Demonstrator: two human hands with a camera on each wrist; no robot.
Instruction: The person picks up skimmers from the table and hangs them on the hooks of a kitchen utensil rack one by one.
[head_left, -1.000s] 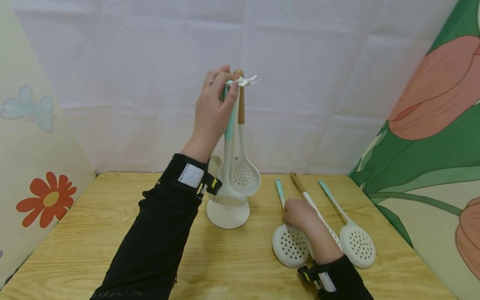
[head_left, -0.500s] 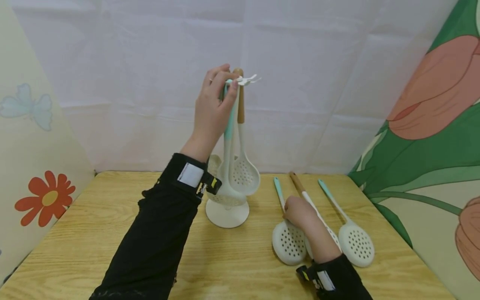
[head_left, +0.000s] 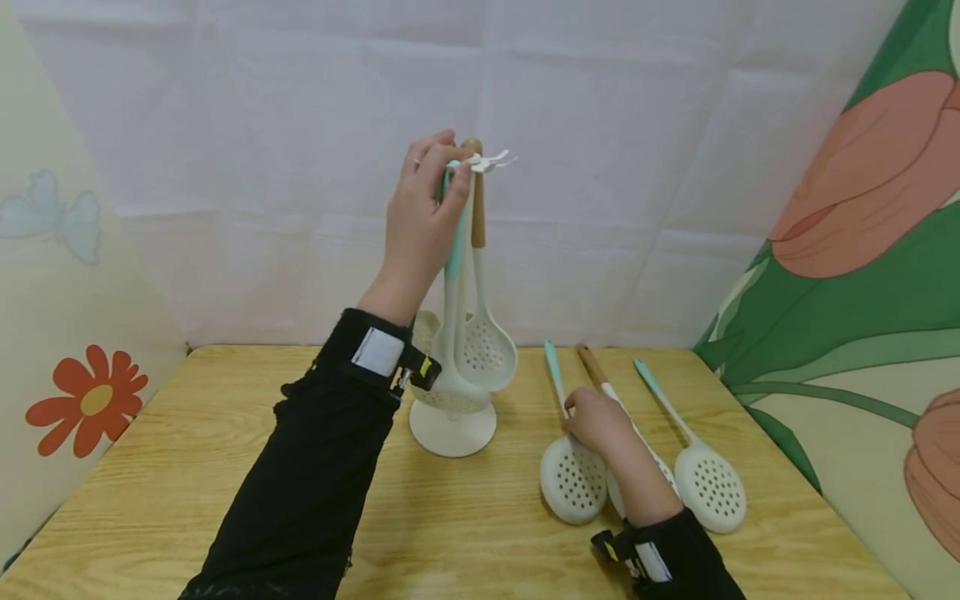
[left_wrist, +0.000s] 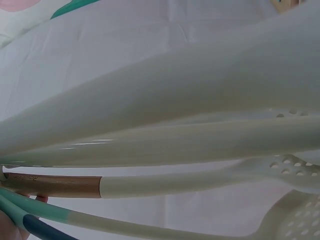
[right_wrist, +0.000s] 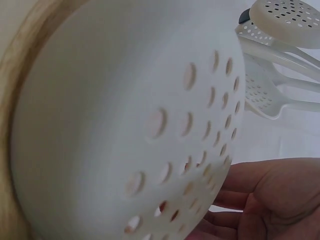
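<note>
Skimmer w/ teal handle (head_left: 452, 275) hangs vertical on rack (head_left: 452, 367), bowl down; left hand (head_left: 420, 221) pinches its top. Right hand (head_left: 596, 421) grips a flat skimmer (head_left: 570, 467) on worktop (head_left: 187, 467), handle pointing away.

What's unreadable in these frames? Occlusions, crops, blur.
- Head view: right hand covers the wood-handled skimmer; the grip is hidden.
- Head view: left hand hides the hook on the rack top.
- Left wrist view: handles fill the frame; fingers cropped.
- Right wrist view: skimmer bowl blocks the table.
</note>
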